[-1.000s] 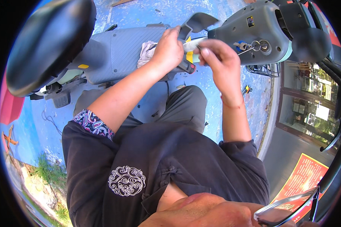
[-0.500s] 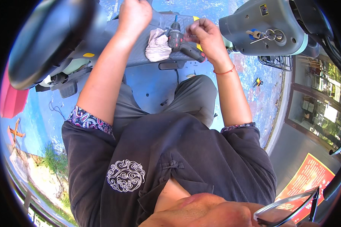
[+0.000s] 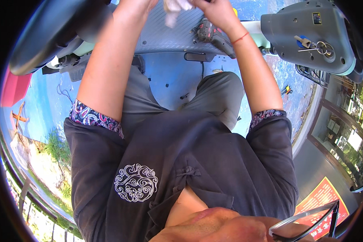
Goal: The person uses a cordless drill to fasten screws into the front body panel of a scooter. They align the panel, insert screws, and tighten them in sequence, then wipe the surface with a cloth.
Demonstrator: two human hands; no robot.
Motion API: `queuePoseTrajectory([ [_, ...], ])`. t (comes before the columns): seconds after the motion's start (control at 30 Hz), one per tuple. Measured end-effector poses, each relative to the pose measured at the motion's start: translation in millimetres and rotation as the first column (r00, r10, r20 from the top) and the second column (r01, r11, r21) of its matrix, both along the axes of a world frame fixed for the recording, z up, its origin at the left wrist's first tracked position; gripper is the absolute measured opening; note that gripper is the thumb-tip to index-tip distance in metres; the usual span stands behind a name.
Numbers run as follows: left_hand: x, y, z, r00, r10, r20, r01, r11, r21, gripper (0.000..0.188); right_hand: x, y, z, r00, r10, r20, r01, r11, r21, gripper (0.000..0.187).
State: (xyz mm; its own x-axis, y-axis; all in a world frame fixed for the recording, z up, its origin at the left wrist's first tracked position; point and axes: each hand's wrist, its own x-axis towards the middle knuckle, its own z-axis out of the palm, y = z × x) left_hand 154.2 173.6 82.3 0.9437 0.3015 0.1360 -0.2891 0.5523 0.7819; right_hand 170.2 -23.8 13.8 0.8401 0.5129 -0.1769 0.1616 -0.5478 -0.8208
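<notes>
At the top edge, a crumpled white cloth (image 3: 176, 6) hangs over the grey ribbed footboard (image 3: 161, 38) of a scooter. My right hand (image 3: 217, 11), with a red string on its wrist, is closed on the cloth's right side. My left hand (image 3: 143, 4) is just left of the cloth; its fingers are cut off by the frame edge, so I cannot see their grip. A black and red cordless drill (image 3: 207, 32) lies on the footboard below my right hand, its handle toward the lower right.
The scooter's seat (image 3: 48, 40) fills the upper left. At the upper right, keys (image 3: 304, 41) hang from a grey panel (image 3: 286, 28). A pedal (image 3: 195, 56) sticks out below the footboard. A small yellow and black object (image 3: 286, 89) lies on the blue floor (image 3: 161, 90).
The cloth has left its place beside the drill and is now raised in my right hand at the top edge. My right hand moved up and left. The whole view has shifted slightly.
</notes>
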Motion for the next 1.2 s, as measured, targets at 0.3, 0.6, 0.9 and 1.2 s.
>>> queuePoseTrajectory([
  [0.3, 15, 6, -26, 0.969, 0.157, -0.191, -0.089, 0.942, 0.325, 0.029, -39, -9, -52, 0.714, 0.565, 0.414, -0.04, 0.623, -0.782, 0.026],
  [0.6, 6, 16, -57, 0.952, 0.274, 0.138, -0.233, 0.354, 0.906, 0.025, -14, 1, -64, 0.953, 0.243, 0.182, -0.097, 0.811, -0.577, 0.027],
  [0.9, -20, 11, -47, 0.995, 0.089, -0.034, 0.008, 0.279, 0.96, 0.027, -50, -48, 8, 0.938, -0.25, -0.24, 0.334, 0.836, 0.435, 0.015],
  [1.2, -32, -5, -32, 0.99, 0.005, 0.144, -0.144, 0.087, 0.986, 0.031, -23, -7, 61, 0.484, -0.132, 0.865, 0.173, 0.983, 0.054, 0.014],
])
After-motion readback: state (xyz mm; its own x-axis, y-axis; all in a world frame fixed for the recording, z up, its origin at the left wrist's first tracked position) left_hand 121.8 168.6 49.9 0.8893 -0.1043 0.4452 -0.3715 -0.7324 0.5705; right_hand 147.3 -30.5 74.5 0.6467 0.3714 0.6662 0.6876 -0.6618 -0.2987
